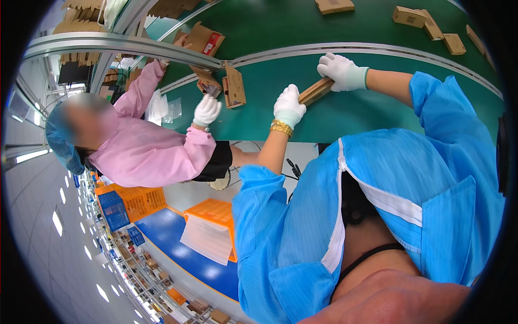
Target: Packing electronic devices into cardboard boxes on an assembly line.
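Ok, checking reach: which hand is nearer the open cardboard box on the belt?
Left. Both hold a flat box: left hand just right of the open cardboard box, right hand farther right.

Both my arms reach forward in blue sleeves, forearms bare. My left hand (288, 107), white-gloved with a gold wristband, curls its fingers closed. My right hand (341, 72), also gloved, grips from the far side.
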### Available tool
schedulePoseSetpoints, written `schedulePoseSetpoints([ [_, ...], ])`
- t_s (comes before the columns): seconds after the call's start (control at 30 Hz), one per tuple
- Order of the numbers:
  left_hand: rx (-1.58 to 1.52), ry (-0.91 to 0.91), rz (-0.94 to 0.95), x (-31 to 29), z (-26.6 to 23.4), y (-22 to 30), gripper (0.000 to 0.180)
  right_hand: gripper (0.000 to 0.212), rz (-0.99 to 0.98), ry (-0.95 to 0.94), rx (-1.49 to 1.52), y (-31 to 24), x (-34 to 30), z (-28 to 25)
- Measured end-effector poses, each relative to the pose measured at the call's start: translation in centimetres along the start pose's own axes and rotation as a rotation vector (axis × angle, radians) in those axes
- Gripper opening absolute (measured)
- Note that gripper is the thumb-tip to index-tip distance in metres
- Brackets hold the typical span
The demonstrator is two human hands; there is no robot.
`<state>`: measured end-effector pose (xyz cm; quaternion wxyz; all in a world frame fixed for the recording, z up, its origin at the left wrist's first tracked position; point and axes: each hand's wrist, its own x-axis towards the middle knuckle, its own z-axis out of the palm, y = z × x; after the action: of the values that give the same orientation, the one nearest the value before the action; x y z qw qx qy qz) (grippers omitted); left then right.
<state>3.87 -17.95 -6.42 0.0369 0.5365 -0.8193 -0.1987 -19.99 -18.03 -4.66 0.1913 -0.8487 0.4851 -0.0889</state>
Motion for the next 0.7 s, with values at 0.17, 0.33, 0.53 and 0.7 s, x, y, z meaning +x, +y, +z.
schedulePoseSetpoints([
  [0.17,0.309,-0.053,-0.054,0.3,1.9,0.6,0.055,0.057,0.003,-0.120,-0.261,-0.7,0.3,2.0],
  [0.33,0.291,-0.010,-0.073,0.7,1.9,0.5,0.066,0.059,-0.038,0.019,-0.353,0.5,0.9,3.7],
  [0.53,-0.090,0.389,-0.201,-1.8,2.7,0.7,0.091,0.035,0.130,0.052,-0.261,2.3,2.8,0.4],
  [0.7,-0.718,1.006,-0.495,-2.7,0.9,-8.2,0.047,0.085,0.170,0.379,-0.451,2.1,6.8,-5.3],
])
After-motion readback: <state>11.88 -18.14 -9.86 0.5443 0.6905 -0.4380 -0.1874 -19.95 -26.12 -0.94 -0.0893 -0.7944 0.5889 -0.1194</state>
